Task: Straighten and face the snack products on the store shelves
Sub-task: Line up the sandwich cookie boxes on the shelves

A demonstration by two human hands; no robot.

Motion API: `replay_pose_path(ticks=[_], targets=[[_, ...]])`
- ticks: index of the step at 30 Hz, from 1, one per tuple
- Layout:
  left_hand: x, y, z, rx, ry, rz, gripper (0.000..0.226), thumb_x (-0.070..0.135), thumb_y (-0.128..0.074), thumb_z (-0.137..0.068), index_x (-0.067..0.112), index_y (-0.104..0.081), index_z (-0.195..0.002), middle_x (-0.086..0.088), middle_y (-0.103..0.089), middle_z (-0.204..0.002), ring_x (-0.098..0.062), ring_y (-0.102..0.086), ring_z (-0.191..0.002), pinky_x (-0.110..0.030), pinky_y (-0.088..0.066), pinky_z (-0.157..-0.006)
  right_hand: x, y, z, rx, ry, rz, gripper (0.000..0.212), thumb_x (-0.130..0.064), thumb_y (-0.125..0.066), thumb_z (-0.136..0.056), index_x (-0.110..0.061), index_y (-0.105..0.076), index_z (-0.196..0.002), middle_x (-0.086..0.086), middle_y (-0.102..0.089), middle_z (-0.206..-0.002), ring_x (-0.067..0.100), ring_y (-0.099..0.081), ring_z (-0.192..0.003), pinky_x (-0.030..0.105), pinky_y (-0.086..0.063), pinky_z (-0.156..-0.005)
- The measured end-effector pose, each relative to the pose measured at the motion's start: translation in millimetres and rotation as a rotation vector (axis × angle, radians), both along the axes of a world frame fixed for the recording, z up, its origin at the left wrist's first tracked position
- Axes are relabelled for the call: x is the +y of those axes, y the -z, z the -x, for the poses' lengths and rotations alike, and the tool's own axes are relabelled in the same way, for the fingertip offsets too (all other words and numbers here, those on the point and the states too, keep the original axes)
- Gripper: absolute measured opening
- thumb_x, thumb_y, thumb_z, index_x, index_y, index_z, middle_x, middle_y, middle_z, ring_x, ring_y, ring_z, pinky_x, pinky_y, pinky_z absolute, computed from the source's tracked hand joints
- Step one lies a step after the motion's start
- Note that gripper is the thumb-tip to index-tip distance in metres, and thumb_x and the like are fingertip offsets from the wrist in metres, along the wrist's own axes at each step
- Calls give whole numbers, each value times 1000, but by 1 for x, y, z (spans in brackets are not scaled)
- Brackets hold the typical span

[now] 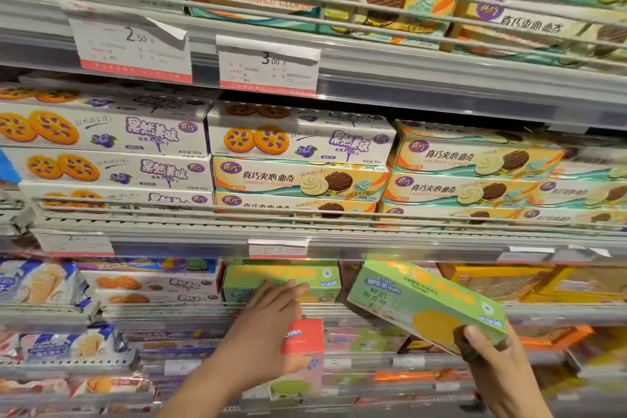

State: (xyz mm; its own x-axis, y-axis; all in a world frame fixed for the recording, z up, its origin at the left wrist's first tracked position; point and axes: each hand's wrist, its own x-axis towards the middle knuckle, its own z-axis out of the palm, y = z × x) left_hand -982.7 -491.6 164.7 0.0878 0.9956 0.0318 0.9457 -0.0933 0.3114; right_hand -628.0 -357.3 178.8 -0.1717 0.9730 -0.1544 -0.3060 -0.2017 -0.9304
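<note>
Green box – tilted, yellow circles

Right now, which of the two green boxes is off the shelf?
The tilted green box on the right, gripped at its lower corner by the right hand. The other green box sits on the shelf, touched by the left hand.

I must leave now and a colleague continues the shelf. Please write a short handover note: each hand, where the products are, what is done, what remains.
Left hand: open, fingers straight against the green box on the shelf.
Right hand: grips a second green box by its lower end, tilted, off the shelf.
Done: upper cookie boxes face forward.
Left: place the held box, apparently beside the shelved one, and face both.
</note>
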Motion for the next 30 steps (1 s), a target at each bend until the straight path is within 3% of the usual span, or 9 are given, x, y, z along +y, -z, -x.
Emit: replay_pose_path(ticks=[4, 7, 9, 13, 19, 23, 26, 30], targets=[[3, -6, 6, -43, 1, -2, 49, 72, -61, -76, 37, -45, -107, 27, -7, -164, 2, 6, -152, -27, 16, -121, -1, 1, 7, 13, -19, -21, 61, 8, -54, -81, -3, -50, -140, 22, -67, -115, 22, -71, -85, 30, -62, -74], [5, -8, 8, -75, -12, -2, 47, 69, -64, -76, 39, -41, -104, 29, -12, -163, 8, 5, -148, -21, 18, -118, 3, 2, 17, -3, -50, -33, 60, 9, -55, -80, -4, -52, -139, 24, -66, -127, 26, -71, -98, 35, -60, -86], [4, -7, 8, -80, -10, -3, 47, 69, -65, -76, 39, -42, -105, 29, -12, -163, 8, 5, -149, -22, 17, -119, 5, -2, 25, -39, -80, -41, 57, 10, -56, -81, -7, -55, -136, 21, -68, -125, 26, -72, -101, 33, -62, -82], [3, -6, 8, -111, -13, -1, 49, 67, -65, -77, 36, -46, -110, 27, -8, -165, 5, 7, -152, -25, 15, -121, 8, -17, 43, -317, -118, -207, 57, -7, -72, -82, -23, -59, -135, 6, -73, -120, 23, -69, -110, 42, -58, -90], [3, -5, 7, -94, -30, -9, 58, 69, -63, -80, 31, -50, -122, 25, -6, -166, 3, 6, -152, -30, 10, -125, 9, -25, 62, -592, -140, -346, 49, -28, -78, -81, -35, -59, -125, -13, -73, -111, 7, -68, -103, 32, -51, -84], [0, -5, 5, -108, -16, -11, 51, 68, -64, -82, 32, -49, -115, 20, 3, -168, 2, 13, -152, -33, 10, -125, 8, -24, 65, -688, -22, -356, 69, -43, -83, -77, -35, -47, -135, -3, -64, -130, 20, -61, -119, 48, -50, -102], [-1, -8, 0, -138, -38, -52, 51, 67, -65, -81, 32, -48, -114, 14, 12, -168, -2, 21, -152, -39, 5, -127, 2, -28, 75, -675, 49, -361, 60, -33, -81, -81, -27, -46, -129, -7, -62, -120, 23, -58, -119, 43, -47, -98], [1, -20, -7, -319, -115, -68, 58, 70, -70, -75, 35, -47, -116, 12, -3, -169, -4, 8, -154, -34, -7, -126, -1, -24, 83, -680, 154, -320, 62, -44, -80, -79, -25, -46, -127, 1, -55, -129, 25, -51, -129, 49, -43, -105]])
